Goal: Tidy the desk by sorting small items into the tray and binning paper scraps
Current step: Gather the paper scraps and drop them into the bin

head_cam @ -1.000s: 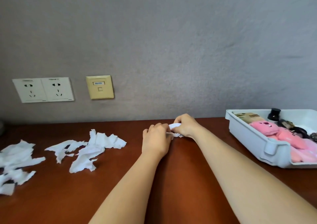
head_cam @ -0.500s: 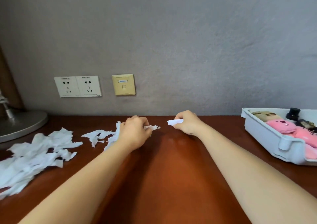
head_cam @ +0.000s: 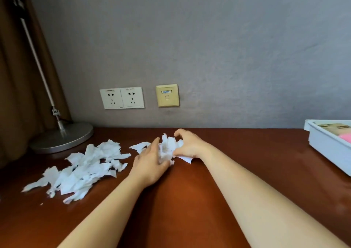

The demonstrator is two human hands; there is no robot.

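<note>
A small bunch of torn white paper scraps (head_cam: 168,147) sits on the brown desk between my two hands. My left hand (head_cam: 150,164) presses against the bunch from the left, fingers curled into the paper. From the right, my right hand (head_cam: 188,145) cups the same bunch, with one scrap poking out under its wrist. A bigger heap of white scraps (head_cam: 83,168) lies loose on the desk to the left. The white tray (head_cam: 326,148) stands at the right edge, showing a tan item and something pink inside.
A desk lamp's round metal base (head_cam: 62,137) stands at the back left, its thin pole rising past a brown curtain. Two white sockets (head_cam: 122,98) and a yellow wall plate (head_cam: 167,95) are on the grey wall behind. No bin is in view.
The view has swung left, so the lamp shows and the tray slid to the right edge. My hands, apart with one scrap each, have come together around a bunch of scraps.
</note>
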